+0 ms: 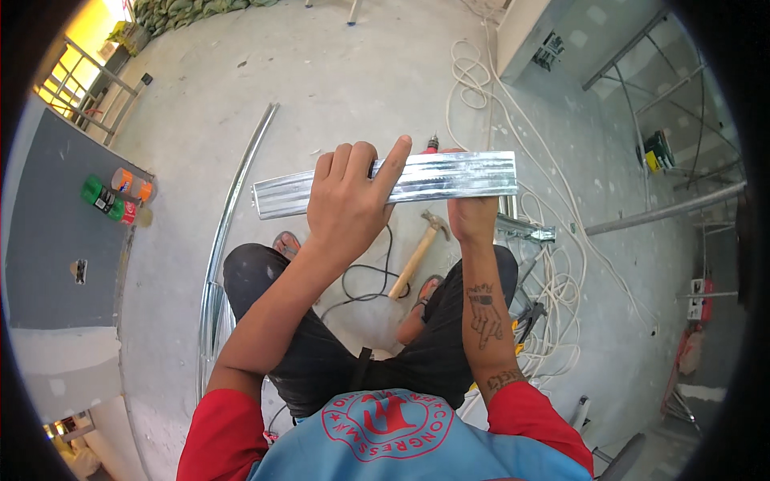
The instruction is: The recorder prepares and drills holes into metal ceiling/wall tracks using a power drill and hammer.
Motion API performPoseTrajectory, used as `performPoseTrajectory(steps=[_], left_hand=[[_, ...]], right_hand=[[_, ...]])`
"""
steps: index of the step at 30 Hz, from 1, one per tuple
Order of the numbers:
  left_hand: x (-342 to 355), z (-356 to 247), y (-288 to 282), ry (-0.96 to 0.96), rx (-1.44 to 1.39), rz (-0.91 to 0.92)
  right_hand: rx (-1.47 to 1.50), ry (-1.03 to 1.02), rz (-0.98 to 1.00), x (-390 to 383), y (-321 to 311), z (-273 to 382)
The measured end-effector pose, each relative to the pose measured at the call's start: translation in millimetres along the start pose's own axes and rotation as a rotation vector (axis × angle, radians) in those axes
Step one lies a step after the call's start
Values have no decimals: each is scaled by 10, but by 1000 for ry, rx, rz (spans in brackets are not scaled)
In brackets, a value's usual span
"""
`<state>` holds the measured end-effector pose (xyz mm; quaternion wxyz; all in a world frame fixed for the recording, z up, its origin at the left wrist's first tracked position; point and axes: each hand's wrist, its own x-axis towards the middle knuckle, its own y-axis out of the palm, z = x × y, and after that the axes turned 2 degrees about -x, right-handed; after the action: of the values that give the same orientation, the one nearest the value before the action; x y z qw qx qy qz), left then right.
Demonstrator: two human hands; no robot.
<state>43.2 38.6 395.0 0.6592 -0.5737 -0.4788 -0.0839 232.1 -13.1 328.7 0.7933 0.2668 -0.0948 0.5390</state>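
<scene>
My left hand (pixel 349 192) grips a short shiny metal channel (pixel 461 175), its index finger stretched along the face. The channel lies crosswise in front of my knees, slightly higher at its right end. My right hand (pixel 473 215) is behind the channel, which hides most of its fingers. Beside those fingers, the chuck and red front of a power drill (pixel 433 144) stick out past the channel's far edge; the hand appears closed around the drill, though its grip is covered. On the floor between my feet lies a claw hammer (pixel 419 255) with a wooden handle.
Long metal channels (pixel 233 192) lie at left. A black cord (pixel 361 297) curls between my feet. White cable (pixel 553 280) is tangled at right, near scaffold tubes (pixel 666 210). Two bottles (pixel 98 193) stand by the grey wall panel (pixel 64 240). Sandbags (pixel 172 14) line the far edge.
</scene>
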Motion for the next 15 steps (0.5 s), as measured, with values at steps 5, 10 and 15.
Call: performPoseTrajectory(steps=[5,10,15], left_hand=[[-47,17,-28,-36,-137,132],[-116,39,-71,-118,-151,204],[-82,-14,3,-136,-269,314]], right_hand=[[3,45,-24,-44,-47,-94],[7,142,28,-35,71,-78],[-131,192,-37,-59,14,-107]])
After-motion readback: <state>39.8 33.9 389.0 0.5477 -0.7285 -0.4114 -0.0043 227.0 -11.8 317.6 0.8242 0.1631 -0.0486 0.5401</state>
